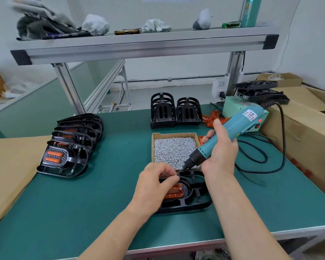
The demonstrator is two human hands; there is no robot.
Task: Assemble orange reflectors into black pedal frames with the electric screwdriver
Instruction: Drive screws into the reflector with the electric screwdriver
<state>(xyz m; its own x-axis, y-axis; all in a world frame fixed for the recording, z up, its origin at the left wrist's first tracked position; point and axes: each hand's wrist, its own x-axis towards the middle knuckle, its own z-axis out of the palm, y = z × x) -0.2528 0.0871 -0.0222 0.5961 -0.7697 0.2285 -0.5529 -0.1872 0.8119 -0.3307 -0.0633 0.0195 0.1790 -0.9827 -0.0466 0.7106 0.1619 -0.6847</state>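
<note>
You work at a bench topped with a dark green mat, edged in pale metal, in a room with plain white walls. An aluminium-profile shelf spans the bench above your hands and carries crumpled rags and other small items. A brown cardboard sheet lies over the mat's left end, and open cardboard boxes stand along the right side. The pedal frame you are working on lies flat on the mat near the front edge, with an orange reflector seated in it. Your left hand rests over that frame, its fingers curled to pinch a small silvery screw just beside the driver's bit. Your right hand is wrapped round the teal electric screwdriver, holding it tilted with the bit down and to the left. Just behind the frame sits a shallow cardboard tray full of screws. To the left, finished pedals lean in an overlapping row; at the back, empty black frames stand stacked, with loose reflectors beside them. A pale green power box sits at the back right, and a black cable loops across the mat. The screwdriver bears a white label with dark print, too small to read surely, and a red lamp glows near it.
</note>
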